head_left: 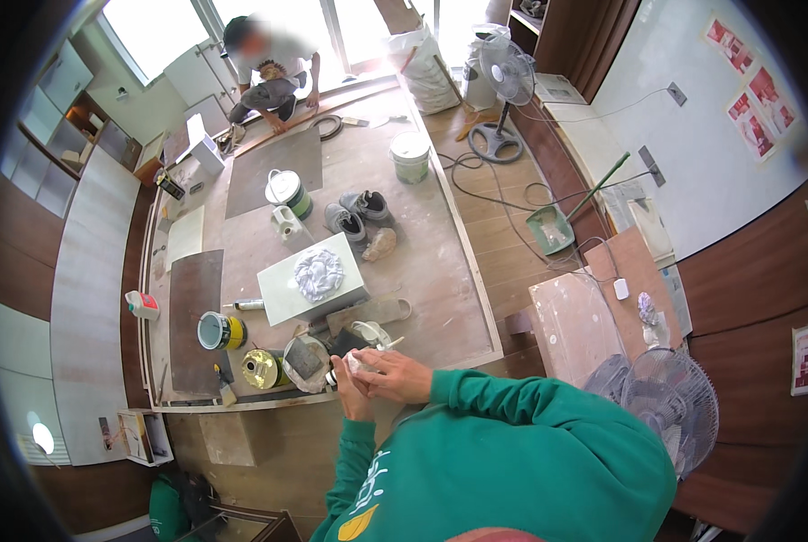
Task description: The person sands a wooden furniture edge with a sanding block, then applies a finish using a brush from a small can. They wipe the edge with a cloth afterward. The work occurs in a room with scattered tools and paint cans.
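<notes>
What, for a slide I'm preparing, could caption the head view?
Left hand and right hand hold a whitish wad beside a cluttered platform.

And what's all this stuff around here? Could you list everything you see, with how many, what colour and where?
Platform: one, brownish, centre
Box: one, pale, on the platform
Cloth: one, white, on the box
Shoes: two, grey, beyond the box
Lidded pails: two, white and green, farther back
Jug: one, whitish, left of the shoes
Open can: one, yellow and dark, near left
Tin: one, gold-topped, near edge
Fans: at least two, grey, right side
Dustpan: one, green, right-hand floor
Sack: one, white, beyond the platform
Co-worker: one, light top, far end
Wad: one, whitish, at the hands
Anything smaller: hard to tell apart
Sleeves: two, green, lower middle
Left hand: one, bare, near edge
Right hand: one, bare, on the wad
</notes>
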Demonstrator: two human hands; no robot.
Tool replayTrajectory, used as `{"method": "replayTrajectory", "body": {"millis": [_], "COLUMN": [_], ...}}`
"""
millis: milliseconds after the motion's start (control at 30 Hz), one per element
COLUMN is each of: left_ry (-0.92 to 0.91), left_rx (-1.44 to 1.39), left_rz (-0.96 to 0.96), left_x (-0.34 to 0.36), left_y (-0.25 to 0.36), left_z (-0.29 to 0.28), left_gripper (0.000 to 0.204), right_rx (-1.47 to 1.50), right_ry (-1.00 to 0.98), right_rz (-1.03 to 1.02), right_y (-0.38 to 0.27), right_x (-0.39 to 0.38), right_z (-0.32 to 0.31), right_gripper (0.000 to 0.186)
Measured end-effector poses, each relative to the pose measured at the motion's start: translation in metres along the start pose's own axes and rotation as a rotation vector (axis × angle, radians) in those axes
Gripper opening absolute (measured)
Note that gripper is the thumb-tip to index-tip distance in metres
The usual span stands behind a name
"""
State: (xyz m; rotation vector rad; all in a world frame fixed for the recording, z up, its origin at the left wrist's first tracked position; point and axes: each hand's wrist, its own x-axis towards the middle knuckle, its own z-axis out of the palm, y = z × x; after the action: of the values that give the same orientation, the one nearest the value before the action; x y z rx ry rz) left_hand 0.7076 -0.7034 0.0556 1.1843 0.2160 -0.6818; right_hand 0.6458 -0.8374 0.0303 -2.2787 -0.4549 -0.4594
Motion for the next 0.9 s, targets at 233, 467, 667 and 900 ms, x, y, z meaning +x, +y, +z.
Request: {"method": "replayTrajectory", "body": {"millis": [233,467,667,900], "left_ry": [-0.083,0.092,0.323,0.521], "left_rx": [0.185,0.338,0.566,0.583], "left_rz": [0.112,0.139,-0.074,-0.187], "left_x": [0.014,-0.006,-0.009,-0.065], "left_y": [-0.021,-0.01,-0.062,-0.141], "left_z": [0.028,0.076,0.013,-0.084], "left_gripper": [0.063,0.063,0.058,0.048], "right_rx": [0.299,0.222,-0.191,-0.715], "right_ry": [0.08,0.299,0.665,0.95], "right_rz": [0.097,0.235,-0.129,-0.978], "right_y": [0.051,0.124,0.16,0.074], "right_x": [-0.001,0.037,0.153,0.23], "right_z": [-0.043,-0.133,-0.338,-0.526], "right_gripper": [0.054,0.053,0.055,0.081]}}
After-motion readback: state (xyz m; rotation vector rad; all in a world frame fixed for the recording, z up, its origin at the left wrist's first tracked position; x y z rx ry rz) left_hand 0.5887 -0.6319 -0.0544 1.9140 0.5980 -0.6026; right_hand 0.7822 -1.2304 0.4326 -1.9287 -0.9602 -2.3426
